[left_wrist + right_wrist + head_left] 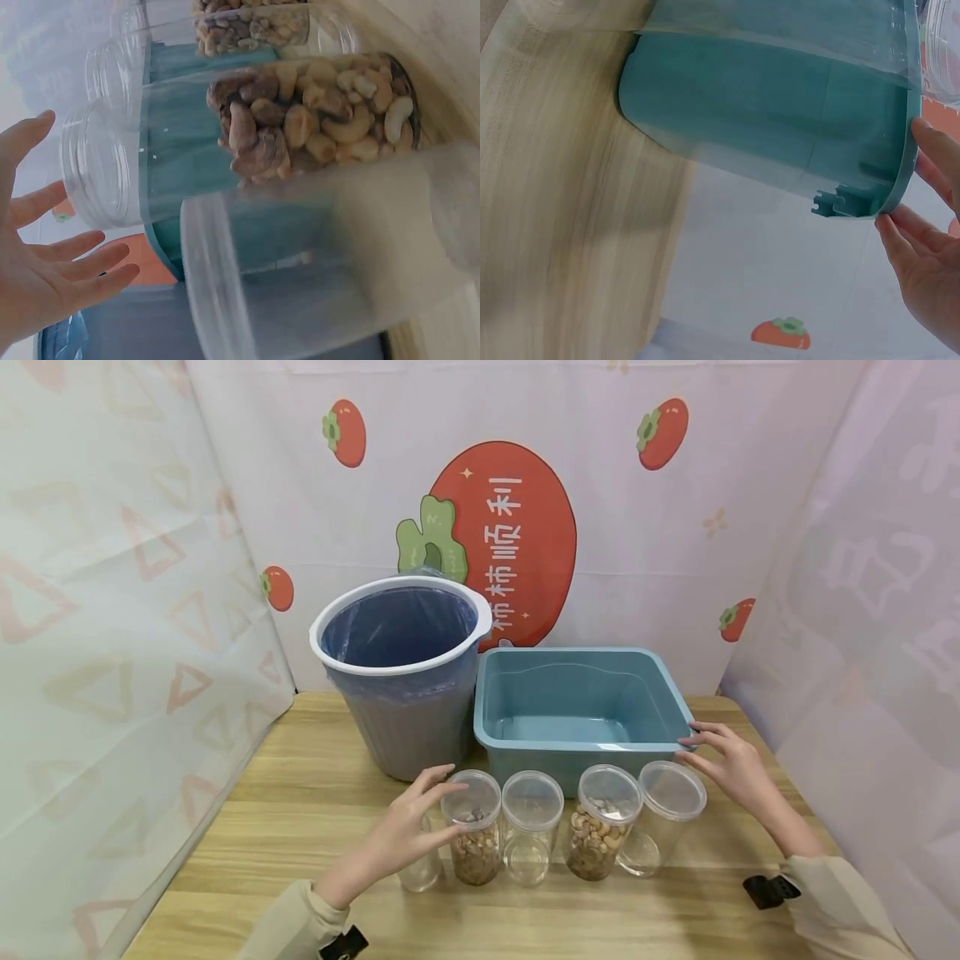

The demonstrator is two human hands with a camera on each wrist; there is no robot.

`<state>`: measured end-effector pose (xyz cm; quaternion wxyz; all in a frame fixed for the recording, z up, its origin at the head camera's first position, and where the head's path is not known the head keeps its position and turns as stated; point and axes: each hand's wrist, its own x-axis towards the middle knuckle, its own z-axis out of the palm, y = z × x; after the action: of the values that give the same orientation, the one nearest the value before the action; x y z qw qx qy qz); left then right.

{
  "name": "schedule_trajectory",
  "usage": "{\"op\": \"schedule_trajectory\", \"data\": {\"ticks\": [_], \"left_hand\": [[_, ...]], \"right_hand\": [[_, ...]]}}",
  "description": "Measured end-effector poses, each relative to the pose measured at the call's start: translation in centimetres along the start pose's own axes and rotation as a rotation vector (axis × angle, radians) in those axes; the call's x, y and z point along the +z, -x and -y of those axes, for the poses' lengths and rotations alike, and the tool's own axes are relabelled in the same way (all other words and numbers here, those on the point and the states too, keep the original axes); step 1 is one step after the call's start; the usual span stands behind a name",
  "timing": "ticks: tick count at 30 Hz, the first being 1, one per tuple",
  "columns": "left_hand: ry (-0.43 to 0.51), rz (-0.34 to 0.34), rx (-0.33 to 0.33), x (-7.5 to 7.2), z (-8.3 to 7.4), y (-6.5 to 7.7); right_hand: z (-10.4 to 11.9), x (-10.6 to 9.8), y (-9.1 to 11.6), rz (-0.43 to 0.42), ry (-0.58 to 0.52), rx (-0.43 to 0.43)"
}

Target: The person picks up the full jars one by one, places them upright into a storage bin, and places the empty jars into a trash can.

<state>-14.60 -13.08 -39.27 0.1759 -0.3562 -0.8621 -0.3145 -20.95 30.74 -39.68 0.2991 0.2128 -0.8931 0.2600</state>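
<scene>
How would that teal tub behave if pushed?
The teal tub looks empty, so it's probably light for its size. Its rimmed walls suggest fairly stiff plastic. Wider than tall, it would likely slide rather than tip.

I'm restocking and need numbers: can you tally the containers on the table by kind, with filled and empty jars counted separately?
Jars with nuts: 2
Empty jars: 3
Blue-green tub: 1
Lined bin: 1
Total: 7

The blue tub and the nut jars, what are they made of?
The tub looks like hard, smooth plastic: its moulded rim has a shiny glare. The jars look clear and glossy: nuts show through and light glints off them; probably plastic, but maybe glass.
</scene>
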Motion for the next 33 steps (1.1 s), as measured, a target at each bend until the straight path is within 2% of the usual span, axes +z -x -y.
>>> {"op": "schedule_trajectory", "data": {"ticks": [8,13,17,20,24,28,33], "left_hand": [[0.133,-0.002,-0.158,2.1,-0.4,0.2],[0.156,-0.078,-0.203,3.2,-0.3,0.0],[0.188,-0.131,-0.220,3.3,-0.2,-0.3],[0.184,-0.151,-0.222,3.0,-0.2,-0.5],[0.148,-0.177,-0.184,2.0,-0.3,-1.0],[0.122,-0.189,-0.145,0.8,-0.6,-1.9],[0.074,-0.204,-0.139,-0.7,-0.9,-3.0]], "right_hand": [[0.3,0.0,0.3,0.012,-0.044,0.064],[0.3,0.1,0.3,-0.004,-0.046,0.068],[0.2,0.2,0.3,-0.007,-0.044,0.076],[0.3,0.2,0.3,-0.005,-0.050,0.086],[0.4,0.2,0.3,-0.004,-0.063,0.094],[0.4,0.1,0.3,-0.009,-0.071,0.098],[0.4,0.2,0.4,-0.003,-0.083,0.105]]}}
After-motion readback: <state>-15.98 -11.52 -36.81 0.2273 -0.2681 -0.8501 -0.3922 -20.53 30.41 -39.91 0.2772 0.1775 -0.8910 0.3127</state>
